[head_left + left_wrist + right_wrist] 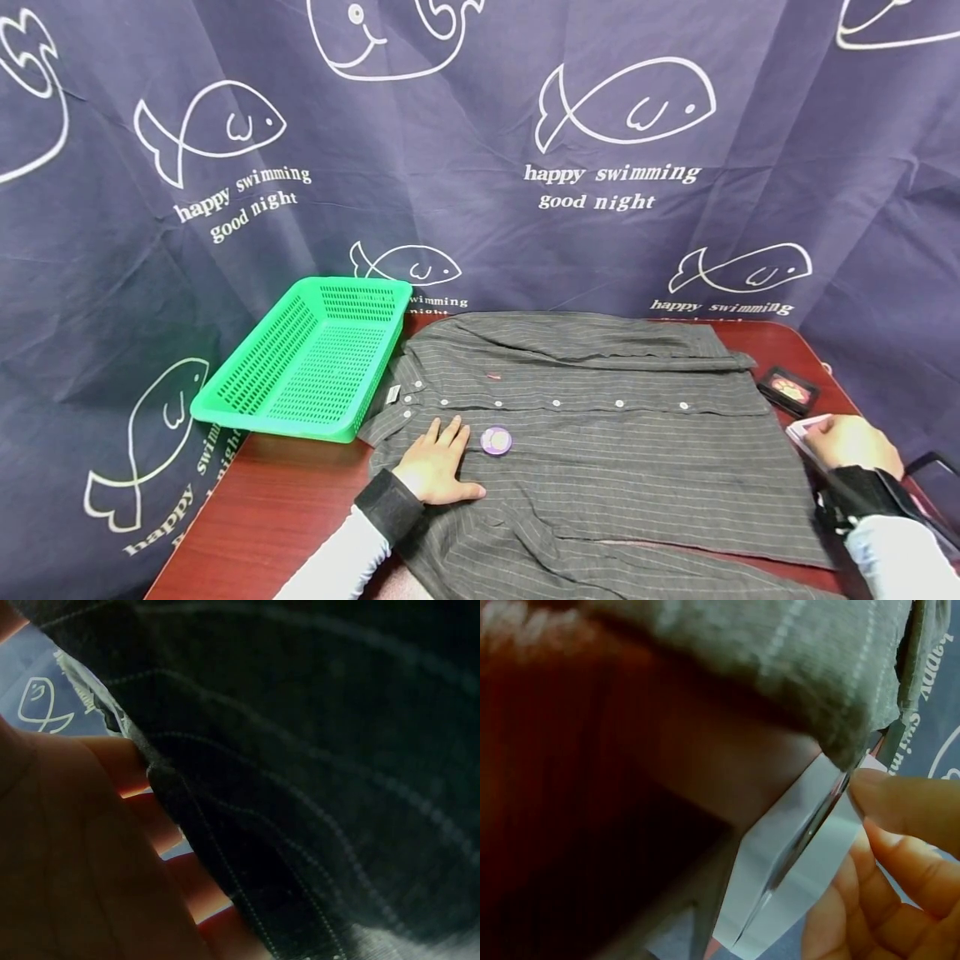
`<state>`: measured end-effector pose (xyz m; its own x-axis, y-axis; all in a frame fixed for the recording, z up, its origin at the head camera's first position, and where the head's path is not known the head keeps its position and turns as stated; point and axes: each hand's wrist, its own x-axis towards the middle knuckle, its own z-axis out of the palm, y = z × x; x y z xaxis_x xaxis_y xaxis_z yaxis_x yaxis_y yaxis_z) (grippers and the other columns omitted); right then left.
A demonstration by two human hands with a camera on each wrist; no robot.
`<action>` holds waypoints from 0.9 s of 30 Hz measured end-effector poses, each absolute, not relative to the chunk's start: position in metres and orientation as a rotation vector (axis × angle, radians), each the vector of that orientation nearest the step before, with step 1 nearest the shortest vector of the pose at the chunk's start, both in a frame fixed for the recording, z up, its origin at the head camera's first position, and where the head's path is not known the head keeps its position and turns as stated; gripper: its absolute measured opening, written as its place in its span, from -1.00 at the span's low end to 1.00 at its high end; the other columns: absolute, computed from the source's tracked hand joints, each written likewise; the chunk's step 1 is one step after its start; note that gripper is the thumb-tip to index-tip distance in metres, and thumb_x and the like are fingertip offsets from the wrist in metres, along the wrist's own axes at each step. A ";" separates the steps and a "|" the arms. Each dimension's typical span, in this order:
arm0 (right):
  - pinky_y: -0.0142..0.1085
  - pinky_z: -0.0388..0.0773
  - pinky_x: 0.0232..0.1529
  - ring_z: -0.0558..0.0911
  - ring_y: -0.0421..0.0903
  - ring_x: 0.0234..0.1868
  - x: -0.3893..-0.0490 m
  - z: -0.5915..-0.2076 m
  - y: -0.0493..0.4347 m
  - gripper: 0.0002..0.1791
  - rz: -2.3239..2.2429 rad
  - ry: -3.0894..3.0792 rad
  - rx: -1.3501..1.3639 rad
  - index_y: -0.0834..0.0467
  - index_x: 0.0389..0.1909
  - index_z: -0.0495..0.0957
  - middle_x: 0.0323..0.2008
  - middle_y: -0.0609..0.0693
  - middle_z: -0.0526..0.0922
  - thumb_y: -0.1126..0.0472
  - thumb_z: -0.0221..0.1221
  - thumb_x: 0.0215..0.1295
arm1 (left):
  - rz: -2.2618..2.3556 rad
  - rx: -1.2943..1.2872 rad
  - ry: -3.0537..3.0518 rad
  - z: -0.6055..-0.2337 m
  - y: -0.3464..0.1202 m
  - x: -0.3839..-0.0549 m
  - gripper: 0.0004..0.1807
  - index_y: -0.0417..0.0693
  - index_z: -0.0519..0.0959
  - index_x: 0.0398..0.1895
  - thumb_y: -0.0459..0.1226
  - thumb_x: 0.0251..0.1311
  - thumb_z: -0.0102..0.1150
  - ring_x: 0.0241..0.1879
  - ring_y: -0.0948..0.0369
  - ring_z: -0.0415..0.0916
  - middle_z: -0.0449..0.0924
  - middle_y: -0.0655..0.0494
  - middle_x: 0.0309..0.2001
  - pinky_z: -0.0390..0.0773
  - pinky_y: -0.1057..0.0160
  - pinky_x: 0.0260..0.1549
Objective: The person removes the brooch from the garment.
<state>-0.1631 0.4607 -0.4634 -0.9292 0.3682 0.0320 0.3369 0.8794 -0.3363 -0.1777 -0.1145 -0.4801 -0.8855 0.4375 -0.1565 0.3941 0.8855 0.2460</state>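
Observation:
A dark grey striped button-up shirt (637, 467) lies spread out on the table, collar to the left. My left hand (437, 467) rests on its front near the collar, fingers straight and spread. Just right of those fingers, a round purple-and-white patch (496, 441) lies on the cloth. Past the shirt's hem, my right hand (857, 450) pinches a white card-like piece (791, 859) between thumb and fingers. A thin, shiny, pointed metal piece (802, 844) runs along the card; its exact kind is unclear. The left wrist view shows mostly palm and dark striped cloth.
A green plastic basket (345, 350) stands at the table's back left. Near the right edge lies a small black box (789, 390) with a red-and-yellow picture. A dark phone-like object (933, 479) sits beyond my right wrist. The patterned blue curtain (480, 167) hangs behind the table.

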 end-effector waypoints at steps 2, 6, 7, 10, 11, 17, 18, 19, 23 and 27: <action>0.08 0.37 -0.56 0.53 0.42 -0.45 -0.163 -0.463 0.460 -0.66 0.503 -2.949 -0.551 0.41 -0.36 0.57 -0.25 0.55 0.56 0.18 -0.01 0.23 | 0.310 0.636 2.848 -0.481 -0.115 -0.178 0.07 -0.20 0.25 0.44 0.26 -0.04 0.30 0.45 -0.31 0.06 0.16 -0.16 0.48 0.30 -0.24 0.27; 0.02 0.35 -0.57 0.55 0.38 -0.46 -0.164 -0.464 0.460 -0.68 0.524 -2.951 -0.556 0.36 -0.39 0.60 -0.27 0.52 0.58 0.17 0.03 0.22 | 0.316 0.636 2.849 -0.481 -0.115 -0.178 0.07 -0.21 0.25 0.44 0.25 -0.04 0.30 0.44 -0.31 0.06 0.17 -0.16 0.48 0.29 -0.24 0.28; 0.01 0.34 -0.57 0.55 0.36 -0.46 -0.163 -0.464 0.460 -0.69 0.530 -2.954 -0.559 0.34 -0.40 0.61 -0.27 0.51 0.59 0.16 0.04 0.22 | 0.317 0.636 2.850 -0.481 -0.115 -0.178 0.07 -0.21 0.25 0.43 0.25 -0.05 0.30 0.44 -0.31 0.06 0.17 -0.17 0.48 0.30 -0.24 0.28; 0.00 0.34 -0.56 0.57 0.35 -0.45 -0.163 -0.465 0.461 -0.69 0.540 -2.966 -0.570 0.30 -0.43 0.62 -0.27 0.49 0.61 0.11 0.09 0.21 | 0.318 0.635 2.848 -0.481 -0.115 -0.177 0.07 -0.21 0.25 0.43 0.25 -0.05 0.30 0.44 -0.32 0.06 0.17 -0.17 0.48 0.29 -0.24 0.28; 0.00 0.34 -0.56 0.57 0.34 -0.45 -0.162 -0.466 0.461 -0.68 0.545 -2.967 -0.575 0.30 -0.41 0.62 -0.27 0.48 0.61 0.09 0.11 0.21 | 0.318 0.635 2.848 -0.481 -0.115 -0.177 0.07 -0.22 0.25 0.43 0.25 -0.05 0.30 0.44 -0.32 0.06 0.17 -0.17 0.48 0.29 -0.24 0.28; -0.02 0.36 -0.54 0.59 0.37 -0.40 -0.162 -0.465 0.454 -0.61 0.541 -2.886 -0.558 0.37 -0.23 0.60 -0.23 0.45 0.64 0.08 0.13 0.17 | 0.302 0.638 2.844 -0.483 -0.114 -0.178 0.08 -0.21 0.24 0.44 0.26 -0.04 0.29 0.45 -0.31 0.06 0.16 -0.16 0.48 0.29 -0.24 0.28; -0.02 0.36 -0.54 0.59 0.39 -0.39 -0.162 -0.464 0.451 -0.60 0.539 -2.857 -0.542 0.39 -0.22 0.60 -0.22 0.45 0.64 0.09 0.12 0.17 | 0.298 0.637 2.843 -0.484 -0.114 -0.178 0.08 -0.20 0.24 0.45 0.27 -0.04 0.28 0.45 -0.31 0.06 0.16 -0.15 0.49 0.29 -0.23 0.29; -0.01 0.36 -0.54 0.59 0.40 -0.38 -0.162 -0.463 0.448 -0.60 0.536 -2.829 -0.522 0.40 -0.20 0.59 -0.22 0.45 0.64 0.10 0.12 0.17 | 0.297 0.635 2.841 -0.484 -0.114 -0.178 0.08 -0.20 0.23 0.45 0.27 -0.04 0.28 0.45 -0.30 0.06 0.16 -0.15 0.49 0.28 -0.23 0.29; 0.07 0.38 -0.48 0.57 0.48 -0.29 -0.164 -0.454 0.428 -0.60 0.543 -2.727 -0.466 0.39 -0.13 0.59 -0.16 0.47 0.62 0.12 0.12 0.21 | 0.303 0.628 2.837 -0.483 -0.115 -0.178 0.08 -0.19 0.23 0.45 0.27 -0.04 0.28 0.45 -0.30 0.05 0.15 -0.14 0.49 0.28 -0.23 0.30; 0.10 0.38 -0.40 0.58 0.46 -0.19 -0.170 -0.443 0.402 -0.62 0.591 -2.630 -0.403 0.32 -0.10 0.63 -0.15 0.42 0.64 0.11 0.14 0.22 | 0.315 0.636 2.841 -0.481 -0.115 -0.178 0.07 -0.21 0.25 0.43 0.26 -0.04 0.30 0.44 -0.32 0.06 0.17 -0.17 0.48 0.29 -0.24 0.28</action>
<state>-0.1699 0.4021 -0.4431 -0.8728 0.3609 0.3286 0.1856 0.8680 -0.4605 -0.1778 -0.1152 -0.4812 -0.8843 0.4391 -0.1589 0.3936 0.8840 0.2524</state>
